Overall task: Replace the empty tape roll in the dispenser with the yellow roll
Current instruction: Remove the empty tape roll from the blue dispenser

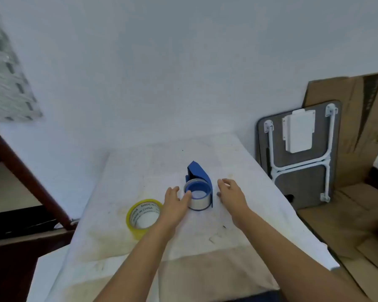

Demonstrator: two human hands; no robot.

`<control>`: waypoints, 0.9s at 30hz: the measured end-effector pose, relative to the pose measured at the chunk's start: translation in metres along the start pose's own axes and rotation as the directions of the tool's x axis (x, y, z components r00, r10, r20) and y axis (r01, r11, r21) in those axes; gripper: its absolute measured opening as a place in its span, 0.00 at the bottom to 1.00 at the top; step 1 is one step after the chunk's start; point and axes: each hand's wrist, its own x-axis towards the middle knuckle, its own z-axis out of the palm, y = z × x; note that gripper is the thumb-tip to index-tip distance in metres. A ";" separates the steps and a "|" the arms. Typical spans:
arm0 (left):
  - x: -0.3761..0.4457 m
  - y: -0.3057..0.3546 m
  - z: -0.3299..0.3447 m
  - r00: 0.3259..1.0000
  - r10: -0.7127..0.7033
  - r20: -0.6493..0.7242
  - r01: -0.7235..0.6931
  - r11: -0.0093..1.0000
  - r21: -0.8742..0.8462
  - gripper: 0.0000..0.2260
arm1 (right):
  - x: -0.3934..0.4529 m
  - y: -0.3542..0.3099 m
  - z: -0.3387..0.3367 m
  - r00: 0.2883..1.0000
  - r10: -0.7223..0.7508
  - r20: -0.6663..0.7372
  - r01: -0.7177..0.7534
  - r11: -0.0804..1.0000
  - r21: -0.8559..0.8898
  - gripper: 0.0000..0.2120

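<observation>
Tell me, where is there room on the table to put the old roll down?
The far part of the table, between the blue dispenser and the wall, is bare. So is the near strip, between the forearms and the front edge. The middle is crowded: the yellow roll, the left hand and the right hand sit close around the dispenser.

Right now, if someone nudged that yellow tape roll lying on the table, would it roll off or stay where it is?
The yellow tape roll lies flat on its side, so a nudge would probably slide it, not roll it. The cloth-covered table looks rough enough to slow any slide. Its wide hollow core suggests it is fairly light and stiff, easy to lift with one hand.
</observation>
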 end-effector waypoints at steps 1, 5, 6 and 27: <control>0.006 -0.001 0.001 1.000 0.008 0.000 -0.008 1.000 0.007 0.30 | 0.006 -0.002 0.004 1.000 0.015 -0.005 -0.015 1.000 0.017 0.21; 0.016 -0.007 0.004 0.996 0.059 0.061 -0.055 0.997 -0.062 0.26 | 0.017 -0.003 0.018 0.999 0.022 0.048 -0.023 1.000 0.019 0.22; 0.015 -0.010 0.003 0.995 0.068 0.070 -0.062 0.995 -0.084 0.25 | 0.015 -0.002 0.020 0.998 0.013 0.067 -0.014 1.000 0.015 0.21; -0.030 -0.024 -0.025 0.961 0.190 0.201 -0.119 0.940 -0.320 0.26 | -0.038 0.004 -0.002 0.944 -0.050 0.326 -0.060 0.946 0.318 0.29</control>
